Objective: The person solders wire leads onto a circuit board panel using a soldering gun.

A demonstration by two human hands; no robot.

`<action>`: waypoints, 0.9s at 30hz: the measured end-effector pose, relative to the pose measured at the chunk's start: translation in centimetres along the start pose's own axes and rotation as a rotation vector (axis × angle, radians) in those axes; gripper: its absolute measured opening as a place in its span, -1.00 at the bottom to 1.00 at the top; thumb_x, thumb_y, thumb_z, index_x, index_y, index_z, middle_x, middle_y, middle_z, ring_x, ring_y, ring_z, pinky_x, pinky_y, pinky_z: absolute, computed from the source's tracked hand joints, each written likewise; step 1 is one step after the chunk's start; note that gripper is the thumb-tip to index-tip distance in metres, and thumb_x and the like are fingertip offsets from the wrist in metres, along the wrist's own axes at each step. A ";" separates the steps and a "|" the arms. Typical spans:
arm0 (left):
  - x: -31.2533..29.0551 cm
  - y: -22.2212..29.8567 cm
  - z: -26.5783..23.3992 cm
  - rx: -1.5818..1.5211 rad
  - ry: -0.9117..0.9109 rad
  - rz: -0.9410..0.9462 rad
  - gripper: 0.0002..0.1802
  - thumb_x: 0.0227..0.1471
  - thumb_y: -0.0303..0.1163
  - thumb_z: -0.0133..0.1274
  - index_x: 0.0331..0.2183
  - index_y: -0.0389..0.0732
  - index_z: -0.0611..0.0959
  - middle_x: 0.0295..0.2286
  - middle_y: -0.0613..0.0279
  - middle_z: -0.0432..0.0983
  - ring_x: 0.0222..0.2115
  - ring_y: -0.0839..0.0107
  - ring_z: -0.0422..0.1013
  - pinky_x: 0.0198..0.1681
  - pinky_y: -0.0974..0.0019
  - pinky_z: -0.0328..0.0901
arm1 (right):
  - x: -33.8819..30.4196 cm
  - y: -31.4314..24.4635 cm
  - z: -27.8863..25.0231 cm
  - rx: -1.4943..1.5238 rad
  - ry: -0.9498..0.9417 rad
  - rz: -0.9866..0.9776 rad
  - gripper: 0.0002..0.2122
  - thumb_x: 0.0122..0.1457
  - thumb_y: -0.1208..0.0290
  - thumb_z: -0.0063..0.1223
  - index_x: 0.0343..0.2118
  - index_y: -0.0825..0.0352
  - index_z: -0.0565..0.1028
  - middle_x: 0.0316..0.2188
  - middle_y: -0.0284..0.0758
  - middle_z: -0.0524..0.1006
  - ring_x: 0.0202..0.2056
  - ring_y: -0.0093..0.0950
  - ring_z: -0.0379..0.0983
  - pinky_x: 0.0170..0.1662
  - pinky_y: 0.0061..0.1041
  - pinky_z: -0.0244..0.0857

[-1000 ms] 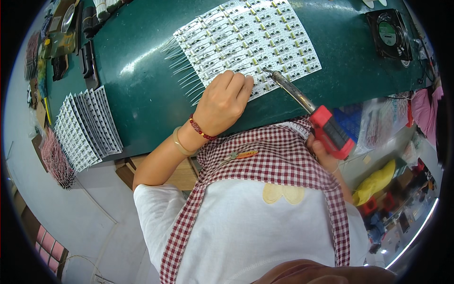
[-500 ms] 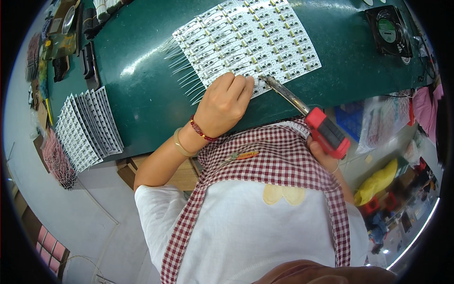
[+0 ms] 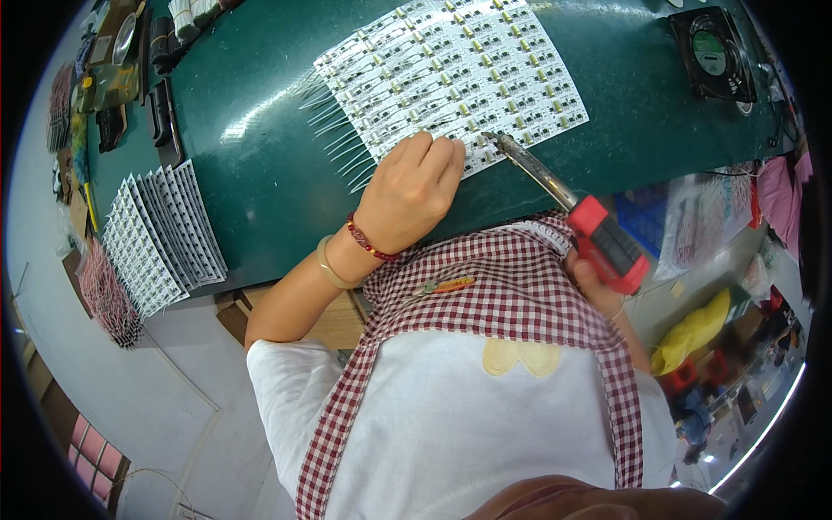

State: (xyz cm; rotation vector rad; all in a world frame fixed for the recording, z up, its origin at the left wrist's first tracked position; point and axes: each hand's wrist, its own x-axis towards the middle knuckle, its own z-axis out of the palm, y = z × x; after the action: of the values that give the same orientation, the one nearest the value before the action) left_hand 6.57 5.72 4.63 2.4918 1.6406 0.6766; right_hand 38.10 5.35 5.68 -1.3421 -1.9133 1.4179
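Observation:
A sheet of white circuit boards (image 3: 520, 78) with rows of small dark and yellowish parts lies on the green table. Thin white wires (image 3: 342, 147) stick out from its left edge. At the sheet's near edge, my left hand (image 3: 416, 178) is closed, its fingertips curled down and hidden beneath the knuckles, so what it pinches does not show. My right hand (image 3: 594, 286), partly behind the tool, is wrapped round the red and black handle of a soldering iron (image 3: 607, 244). The iron's metal tip points at the board surface, just right of my left fingers.
Several more circuit board sheets (image 3: 165, 234) stand fanned at the table's left edge, beside a bundle of reddish wires (image 3: 108, 295). A black fan (image 3: 712, 55) sits at the far right. Tools and a dark-handled item (image 3: 162, 113) lie at the left. A blue crate (image 3: 641, 217) is below the table.
The soldering iron has shifted slightly to the right, its tip now a little farther from my left fingers. My left hand has stayed nearly still.

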 end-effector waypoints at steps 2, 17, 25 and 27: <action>-0.1 -0.1 0.2 -0.008 0.013 0.002 -0.75 -0.20 -0.54 0.04 -0.35 -0.40 0.57 -0.52 0.22 0.27 -0.47 0.37 0.28 -0.40 0.38 0.26 | -0.1 0.1 -0.1 0.007 -0.006 0.014 -0.80 -0.06 0.44 0.19 -0.34 0.39 0.56 -0.43 -0.21 0.55 -0.45 -0.33 0.52 -0.38 -0.47 0.38; -0.1 0.3 0.1 -0.035 0.032 0.014 -0.71 -0.23 -0.56 0.07 -0.32 -0.40 0.58 -0.54 0.22 0.25 -0.51 0.37 0.27 -0.46 0.36 0.25 | 0.3 -0.7 0.3 -0.015 0.010 -0.014 -0.81 -0.09 0.43 0.21 -0.38 0.35 0.55 -0.48 -0.25 0.51 -0.51 -0.38 0.49 -0.46 -0.50 0.34; 0.1 0.6 0.0 -0.025 0.011 0.004 -0.65 -0.24 -0.59 0.09 -0.26 -0.40 0.58 -0.54 0.21 0.24 -0.53 0.36 0.27 -0.50 0.34 0.25 | -0.1 -0.8 0.2 0.037 0.003 0.012 -0.80 -0.07 0.42 0.19 -0.36 0.38 0.55 -0.45 -0.23 0.53 -0.50 -0.35 0.50 -0.43 -0.48 0.36; 0.0 0.6 -0.1 -0.035 0.016 -0.014 -0.66 -0.23 -0.58 0.09 -0.26 -0.40 0.58 -0.54 0.21 0.25 -0.53 0.36 0.28 -0.49 0.34 0.25 | -0.4 -0.2 0.2 0.020 0.013 0.003 -0.80 -0.07 0.42 0.19 -0.36 0.39 0.55 -0.44 -0.22 0.54 -0.49 -0.35 0.50 -0.41 -0.48 0.37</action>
State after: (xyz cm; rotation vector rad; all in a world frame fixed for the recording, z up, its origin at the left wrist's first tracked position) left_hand 7.05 5.45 4.87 2.4544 1.6352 0.7192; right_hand 38.03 4.91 5.84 -1.3419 -1.8847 1.4225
